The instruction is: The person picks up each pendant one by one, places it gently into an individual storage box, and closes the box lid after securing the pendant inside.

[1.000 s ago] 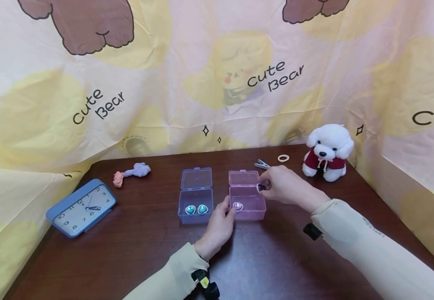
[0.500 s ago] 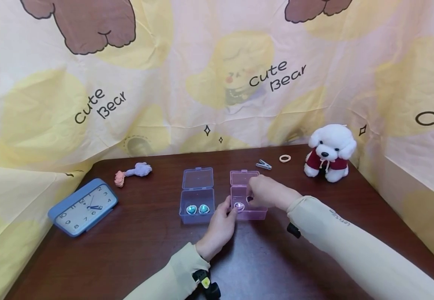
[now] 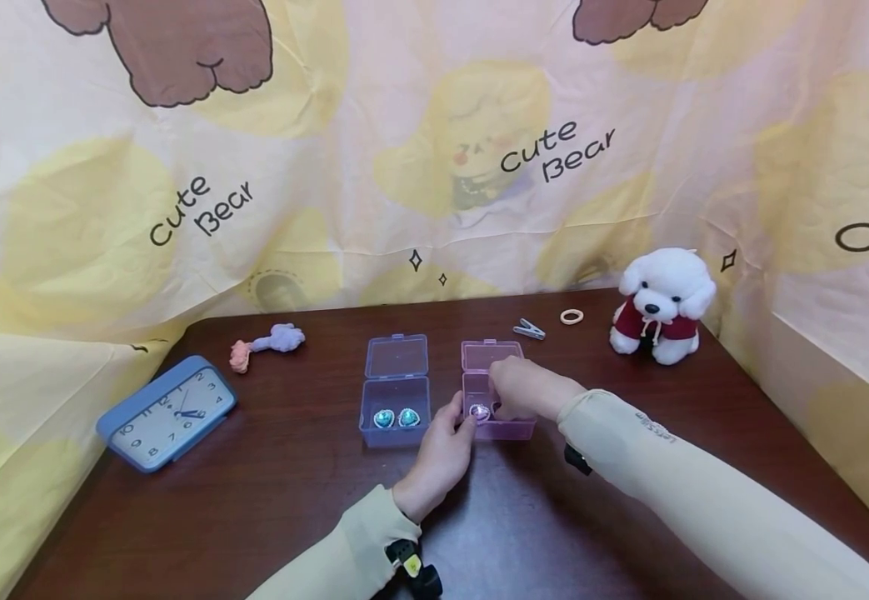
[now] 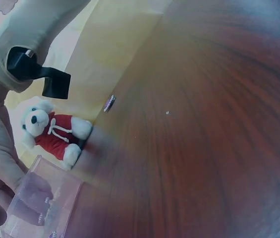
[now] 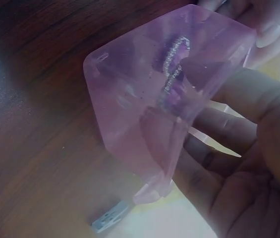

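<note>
The open pink plastic box [image 3: 512, 429] stands on the brown table. My left hand [image 3: 437, 462] holds its left front corner, thumb in front and fingers along the side wall. My right hand [image 3: 531, 390] reaches down into the box, pinching a purple gem with a silver beaded rim [image 4: 40, 218], mostly hidden by the fingers in the head view. Another purple gem [image 3: 479, 412] lies beside it on the box floor; both rims show close together in the right wrist view. Left of my left hand, an open blue box [image 3: 394, 437] contains two teal gems [image 3: 407, 417].
Behind the boxes lie a grey clip [image 3: 529, 329] and a pale ring [image 3: 571, 317]. A white plush dog [image 3: 662, 304] sits back right. At left are a blue clock [image 3: 172, 414] and a purple-pink plush piece [image 3: 277, 337]. A small purple beaded thing [image 4: 109, 103] lies farther right.
My right hand has moved left and down from beside the pink lid into the pink box, carrying the purple gem. My left hand stays on the box.
</note>
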Demonstrator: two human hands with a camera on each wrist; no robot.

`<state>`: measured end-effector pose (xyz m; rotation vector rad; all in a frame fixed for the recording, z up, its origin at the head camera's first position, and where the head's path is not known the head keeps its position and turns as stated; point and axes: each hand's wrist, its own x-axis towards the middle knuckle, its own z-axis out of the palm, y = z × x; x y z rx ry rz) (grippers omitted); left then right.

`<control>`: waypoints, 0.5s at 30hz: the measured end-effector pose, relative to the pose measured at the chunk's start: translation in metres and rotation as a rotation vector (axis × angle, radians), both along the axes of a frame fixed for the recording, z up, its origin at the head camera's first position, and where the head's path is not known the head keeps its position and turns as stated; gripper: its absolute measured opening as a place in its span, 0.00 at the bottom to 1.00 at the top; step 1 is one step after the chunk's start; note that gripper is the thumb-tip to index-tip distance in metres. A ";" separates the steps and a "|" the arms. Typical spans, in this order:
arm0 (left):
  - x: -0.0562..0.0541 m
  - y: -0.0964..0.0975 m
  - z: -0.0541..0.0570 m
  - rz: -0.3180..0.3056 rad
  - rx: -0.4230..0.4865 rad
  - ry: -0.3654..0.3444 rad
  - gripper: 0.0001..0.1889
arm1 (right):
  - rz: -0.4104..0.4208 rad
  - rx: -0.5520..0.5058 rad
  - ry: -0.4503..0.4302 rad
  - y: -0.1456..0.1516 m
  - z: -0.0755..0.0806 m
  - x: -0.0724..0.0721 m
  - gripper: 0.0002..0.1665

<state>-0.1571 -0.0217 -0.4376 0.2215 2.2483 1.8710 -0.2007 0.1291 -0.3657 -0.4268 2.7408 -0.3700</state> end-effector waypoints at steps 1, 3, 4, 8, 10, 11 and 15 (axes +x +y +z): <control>0.000 0.000 0.000 0.001 -0.002 0.000 0.28 | 0.006 0.005 0.003 0.000 0.000 0.000 0.12; 0.000 0.000 0.000 0.001 -0.006 0.000 0.28 | 0.010 0.014 -0.002 0.000 -0.001 0.000 0.12; 0.000 0.001 0.000 0.002 -0.009 0.002 0.28 | 0.011 0.017 0.002 -0.001 -0.001 0.000 0.11; 0.001 0.001 0.001 0.008 -0.027 0.025 0.27 | 0.012 0.022 0.008 -0.003 -0.003 -0.001 0.08; 0.001 0.001 0.001 0.009 -0.033 0.030 0.27 | 0.006 0.027 0.003 -0.003 -0.003 -0.001 0.08; 0.001 0.001 0.002 0.009 -0.034 0.034 0.27 | 0.002 0.032 -0.007 -0.003 -0.003 -0.001 0.08; 0.002 0.001 0.002 0.002 -0.029 0.019 0.28 | -0.013 0.035 -0.028 -0.003 -0.002 -0.001 0.07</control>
